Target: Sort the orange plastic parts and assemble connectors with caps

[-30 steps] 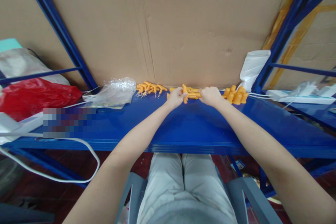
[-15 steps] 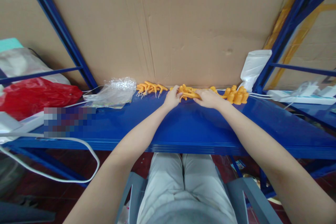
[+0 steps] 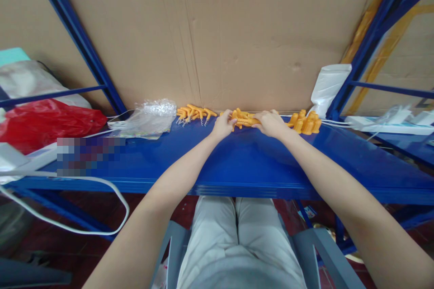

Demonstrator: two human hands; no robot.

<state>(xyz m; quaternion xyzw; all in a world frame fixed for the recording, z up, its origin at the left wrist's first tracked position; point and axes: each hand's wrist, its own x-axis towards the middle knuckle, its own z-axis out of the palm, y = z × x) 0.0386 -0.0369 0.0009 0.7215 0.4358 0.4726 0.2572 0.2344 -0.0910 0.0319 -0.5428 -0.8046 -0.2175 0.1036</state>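
Observation:
Close to the cardboard at the back of the table, a pile of orange plastic pieces [image 3: 244, 119] lies between my two hands. My left hand [image 3: 224, 126] has its fingers curled around the pile's left end. At the opposite end, my right hand [image 3: 271, 123] is closed over the pieces, its fingertips partly hidden. Left of the pile are several corkscrews [image 3: 193, 112] with orange handles, their metal spirals pointing toward me. To the right, several orange cylinders [image 3: 306, 124] stand upright in a cluster.
Clear plastic bags [image 3: 149, 119] lie left of the corkscrews, with a red bag [image 3: 50, 124] farther left. A white cable [image 3: 111, 185] loops over the table's front edge. A white pouch [image 3: 328, 88] leans at the back right, near a power strip [image 3: 389, 124]. Blue posts [image 3: 79, 38] frame the cardboard [image 3: 244, 36].
My right hand has shifted slightly right, and its fingers have changed position on the pile. More of the orange pieces now show between my hands. My left hand has barely moved.

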